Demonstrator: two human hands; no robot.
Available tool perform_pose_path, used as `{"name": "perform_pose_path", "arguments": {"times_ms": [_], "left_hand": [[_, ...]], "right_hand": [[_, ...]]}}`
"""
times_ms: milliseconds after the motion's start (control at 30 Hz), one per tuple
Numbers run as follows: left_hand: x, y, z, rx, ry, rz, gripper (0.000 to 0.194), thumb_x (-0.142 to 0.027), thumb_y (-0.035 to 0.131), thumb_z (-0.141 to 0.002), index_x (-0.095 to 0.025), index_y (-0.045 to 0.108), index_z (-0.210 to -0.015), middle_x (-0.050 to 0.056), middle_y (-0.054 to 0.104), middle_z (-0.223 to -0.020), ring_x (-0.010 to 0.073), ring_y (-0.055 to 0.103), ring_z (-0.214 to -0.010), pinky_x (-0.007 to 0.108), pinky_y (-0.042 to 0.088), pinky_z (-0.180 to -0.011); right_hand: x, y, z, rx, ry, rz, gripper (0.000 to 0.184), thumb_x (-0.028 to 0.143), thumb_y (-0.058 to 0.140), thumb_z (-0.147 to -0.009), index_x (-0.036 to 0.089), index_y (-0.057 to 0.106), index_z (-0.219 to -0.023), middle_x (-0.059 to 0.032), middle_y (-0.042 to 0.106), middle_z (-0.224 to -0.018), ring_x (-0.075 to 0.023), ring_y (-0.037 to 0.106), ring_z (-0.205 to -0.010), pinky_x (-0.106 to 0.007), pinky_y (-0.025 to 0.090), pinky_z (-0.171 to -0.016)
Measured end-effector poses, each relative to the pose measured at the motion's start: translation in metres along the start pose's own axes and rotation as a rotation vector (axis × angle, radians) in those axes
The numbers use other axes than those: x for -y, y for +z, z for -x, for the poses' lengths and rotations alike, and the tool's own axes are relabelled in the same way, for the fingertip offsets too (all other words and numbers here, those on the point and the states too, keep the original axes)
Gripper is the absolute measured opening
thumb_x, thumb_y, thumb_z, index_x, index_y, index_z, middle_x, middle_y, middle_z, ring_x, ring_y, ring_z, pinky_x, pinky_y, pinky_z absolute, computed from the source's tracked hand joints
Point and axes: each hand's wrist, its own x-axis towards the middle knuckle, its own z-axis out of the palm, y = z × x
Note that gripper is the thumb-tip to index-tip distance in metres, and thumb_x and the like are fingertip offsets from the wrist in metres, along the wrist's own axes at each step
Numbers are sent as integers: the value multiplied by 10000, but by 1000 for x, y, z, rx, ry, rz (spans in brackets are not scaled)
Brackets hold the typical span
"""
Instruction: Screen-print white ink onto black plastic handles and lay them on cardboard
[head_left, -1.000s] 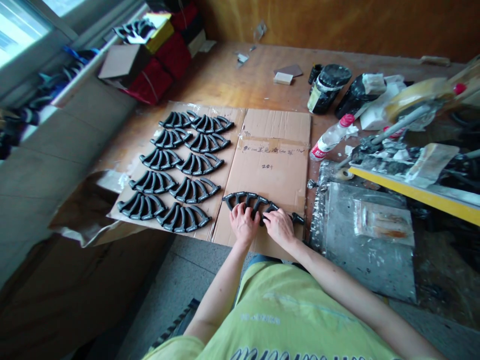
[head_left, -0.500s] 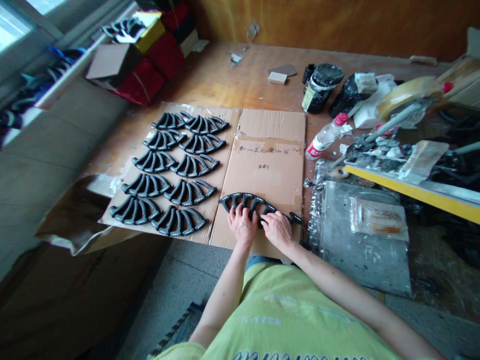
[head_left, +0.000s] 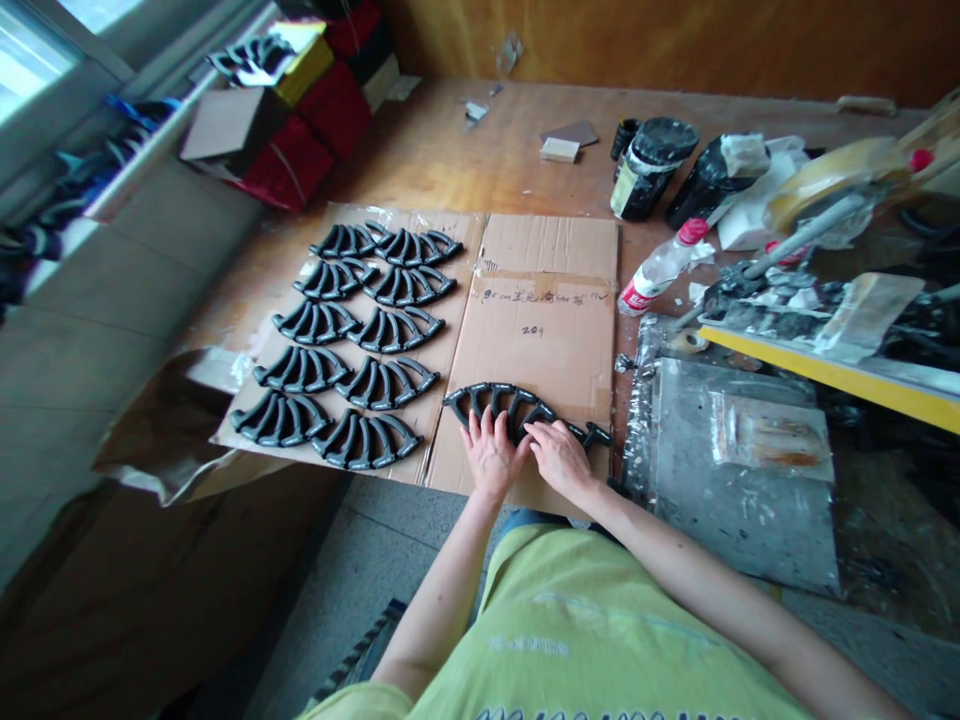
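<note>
A black fan-shaped ribbed piece (head_left: 489,388) lies on a cardboard sheet (head_left: 544,235) near the front edge. Its curved rim faces away from me, and my hands hide much of its near side. My left hand (head_left: 493,455) lies over the ribs with its fingers stretched and spread. Beside it, my right hand (head_left: 561,458) has its fingers bent together at the piece's right part; the fingertips are partly hidden. A short black T-shaped end (head_left: 596,435) sticks out to the right. Similar black fan pieces (head_left: 367,440) lie in two columns on the cardboard's left half.
A bottle with a red cap (head_left: 664,268) stands right of the cardboard. Behind it are black jars (head_left: 654,168). A yellow-edged shelf (head_left: 832,375) with clutter juts in at right, above a grey board (head_left: 742,500). Red boxes (head_left: 289,165) sit at the back left.
The fingers of my left hand have straightened and spread over the piece. My right hand has barely moved. The whole view has shifted slightly.
</note>
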Motion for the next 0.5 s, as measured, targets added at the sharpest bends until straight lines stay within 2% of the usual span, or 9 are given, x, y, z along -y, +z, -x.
{"name": "perform_pose_path", "arguments": {"times_ms": [133,300,433,500], "left_hand": [[-5,3,-4,1,-57,34,564,-494,647,-785,-149,611,-1230,188,518,-1407,424,296,-1417,624,236,-1138],[-7,4,-6,-13,-104,67,510,-454,678,-764,-174,630,-1188,185,552,-1368,410,334,-1402,611,276,-1127],[-6,0,-2,-13,-62,62,500,-439,677,-763,-177,629,-1186,172,557,-1366,404,327,-1408,593,289,-1133],[-8,-2,-9,-41,-20,60,487,-433,679,-761,-178,634,-1174,164,564,-1360,402,341,-1400,582,303,-1133]], "right_hand": [[-3,-7,6,-44,-26,-27,363,172,446,-953,151,623,-1269,-101,641,-1275,-230,552,-1141,-386,430,-1029],[-5,-19,13,-70,-33,-65,357,192,450,-958,177,635,-1262,-99,654,-1262,-233,572,-1144,-429,436,-1035],[-7,-32,22,-97,-39,-80,347,192,462,-957,164,640,-1253,-101,667,-1242,-233,593,-1125,-427,458,-1023],[-10,-37,27,-130,-40,-88,344,195,459,-959,171,640,-1251,-99,671,-1238,-232,603,-1123,-435,469,-1020]]}}
